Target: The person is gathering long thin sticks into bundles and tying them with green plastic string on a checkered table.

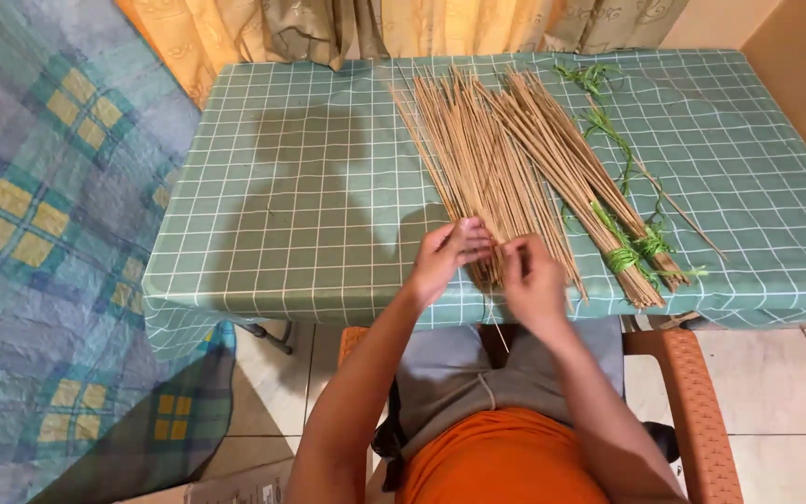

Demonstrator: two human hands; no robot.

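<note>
A loose fan of thin tan sticks (478,159) lies on the green checked tablecloth (300,187). My left hand (450,254) pinches the near ends of these sticks at the table's front edge. My right hand (532,280) is closed around the same stick ends just to the right, with one stick hanging down below it. To the right lies a second bundle of sticks (576,173) tied near its lower end with green raffia (634,250).
Loose green raffia strands (608,126) trail along the right of the bundles. An orange plastic chair (692,392) is under me. Yellow curtains (403,23) hang behind the table. A blue and yellow plaid cloth (48,233) lies on the left. Tiled floor (776,392) shows at the right.
</note>
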